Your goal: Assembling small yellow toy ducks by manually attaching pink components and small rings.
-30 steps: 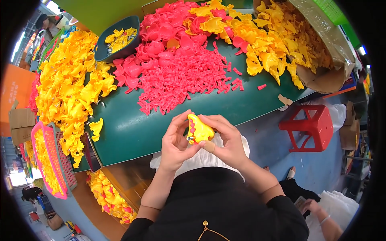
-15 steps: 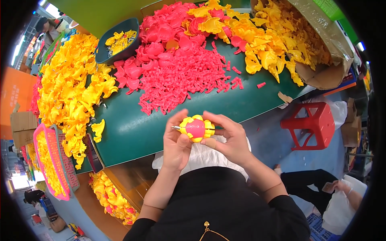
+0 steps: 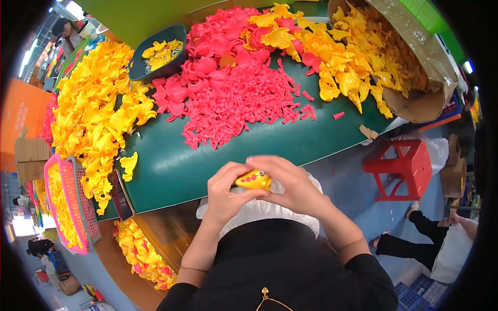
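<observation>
Above the near edge of the green table, a small yellow plastic toy assembly with a row of pink dots and a shiny metal bit is gripped between both my hands. My left hand closes on its left end, fingers curled over the top and thumb underneath. From the right, my right hand wraps its other end, fingertips meeting the left ones. The fingers cover much of the piece. Beyond the hands lie a heap of small pink plastic pieces and larger pink shells.
Yellow parts pile up at the left and right, the latter by a cardboard box. A dark tray holds yellow pieces. A pink basket, a box of yellow-pink parts and a red stool stand around; another person sits at right.
My hands have turned the toy assembly, so its pink shell has gone from view and a yellow side with pink dots shows. Both hands have drawn closer together. The seated person's legs have shifted.
</observation>
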Tool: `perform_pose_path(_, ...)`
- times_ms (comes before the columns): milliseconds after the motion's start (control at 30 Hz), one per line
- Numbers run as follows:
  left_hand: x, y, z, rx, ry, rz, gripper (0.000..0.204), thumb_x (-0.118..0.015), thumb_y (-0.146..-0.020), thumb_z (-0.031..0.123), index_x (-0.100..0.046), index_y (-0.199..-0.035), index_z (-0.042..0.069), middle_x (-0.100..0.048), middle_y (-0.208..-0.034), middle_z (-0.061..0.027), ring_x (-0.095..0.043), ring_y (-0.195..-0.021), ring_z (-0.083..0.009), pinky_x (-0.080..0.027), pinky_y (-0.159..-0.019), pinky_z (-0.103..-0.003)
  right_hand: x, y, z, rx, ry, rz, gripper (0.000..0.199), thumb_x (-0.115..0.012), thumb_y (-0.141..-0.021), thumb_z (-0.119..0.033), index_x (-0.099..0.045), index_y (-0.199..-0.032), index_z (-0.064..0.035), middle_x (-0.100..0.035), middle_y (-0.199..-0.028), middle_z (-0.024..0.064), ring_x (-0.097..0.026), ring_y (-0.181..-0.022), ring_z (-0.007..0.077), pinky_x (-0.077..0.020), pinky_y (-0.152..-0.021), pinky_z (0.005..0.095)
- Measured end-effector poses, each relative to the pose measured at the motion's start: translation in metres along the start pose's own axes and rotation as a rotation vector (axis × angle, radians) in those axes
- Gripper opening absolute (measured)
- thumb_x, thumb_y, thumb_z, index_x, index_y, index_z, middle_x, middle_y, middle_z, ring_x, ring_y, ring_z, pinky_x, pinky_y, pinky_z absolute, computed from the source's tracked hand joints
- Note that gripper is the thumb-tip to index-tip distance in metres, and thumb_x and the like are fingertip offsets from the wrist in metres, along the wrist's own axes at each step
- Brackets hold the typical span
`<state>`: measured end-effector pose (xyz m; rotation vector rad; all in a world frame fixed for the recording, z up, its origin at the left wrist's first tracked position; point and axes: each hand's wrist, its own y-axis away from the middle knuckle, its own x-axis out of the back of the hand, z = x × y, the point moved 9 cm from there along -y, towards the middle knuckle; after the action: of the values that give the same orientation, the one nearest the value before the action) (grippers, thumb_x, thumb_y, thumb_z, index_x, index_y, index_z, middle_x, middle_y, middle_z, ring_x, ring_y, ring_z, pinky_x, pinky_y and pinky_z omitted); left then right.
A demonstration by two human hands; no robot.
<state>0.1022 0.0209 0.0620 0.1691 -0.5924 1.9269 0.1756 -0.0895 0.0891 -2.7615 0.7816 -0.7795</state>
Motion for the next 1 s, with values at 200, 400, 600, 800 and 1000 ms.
perform_pose_path(200,0.020,-0.018,0.000,-0.005,0.376,0.128,0.033,-0.086,-0.067,0.007,-0.067,-0.092,-0.002,-0.068,-0.093,-0.0111,-0.067,-0.087,-0.0197,-0.055,-0.078,-0.030,0.003,-0.006,0.011,-0.045,-0.240,0.099,0.050,-0.081,-0.073,-0.004,-0.060,-0.118,-0.0038,-0.060,-0.124,0.0151,-0.060,-0.114,0.0231,-0.0543,-0.087,0.0338)
perform_pose_path(400,0.094,-0.145,-0.014,-0.048,-0.105,0.048,0.025,-0.055,-0.094,0.018,-0.070,-0.096,-0.002,-0.071,-0.094,-0.0131,-0.066,-0.089,-0.0168,-0.051,-0.082,-0.032,0.014,-0.007,0.066,-0.132,-0.423,0.260,0.059,-0.076,-0.074,0.006,-0.049,-0.126,-0.0018,-0.051,-0.133,0.0151,-0.055,-0.118,0.0202,-0.0473,-0.098,0.0324)
perform_pose_path(600,0.245,-0.203,-0.058,0.031,-0.245,0.459,0.025,-0.057,-0.096,0.020,-0.066,-0.104,-0.001,-0.068,-0.092,-0.0063,-0.064,-0.083,-0.0160,-0.051,-0.078,-0.030,0.012,-0.005,0.075,-0.180,-0.390,0.341,0.059,-0.073,-0.076,0.009,-0.046,-0.127,-0.0004,-0.051,-0.130,0.0124,-0.055,-0.116,0.0186,-0.0450,-0.100,0.0321)
perform_pose_path(800,0.178,-0.074,0.137,-0.377,0.619,0.263,0.038,-0.047,-0.098,0.035,-0.053,-0.077,0.004,-0.051,-0.072,-0.0072,-0.053,-0.065,-0.0227,-0.050,-0.065,-0.039,0.006,-0.015,0.072,-0.218,-0.358,0.287,0.060,-0.074,-0.075,0.008,-0.047,-0.127,0.0000,-0.054,-0.125,0.0106,-0.058,-0.111,0.0181,-0.0476,-0.097,0.0322)
perform_pose_path(1000,0.121,-0.037,0.209,-0.714,0.995,-0.705,0.046,-0.035,-0.104,0.040,-0.063,-0.094,0.005,-0.058,-0.074,-0.0118,-0.055,-0.059,-0.0226,-0.053,-0.061,-0.041,0.008,-0.018,0.076,-0.251,-0.376,0.305,0.060,-0.074,-0.076,0.007,-0.046,-0.129,-0.0007,-0.053,-0.128,0.0117,-0.056,-0.113,0.0188,-0.0473,-0.098,0.0329)
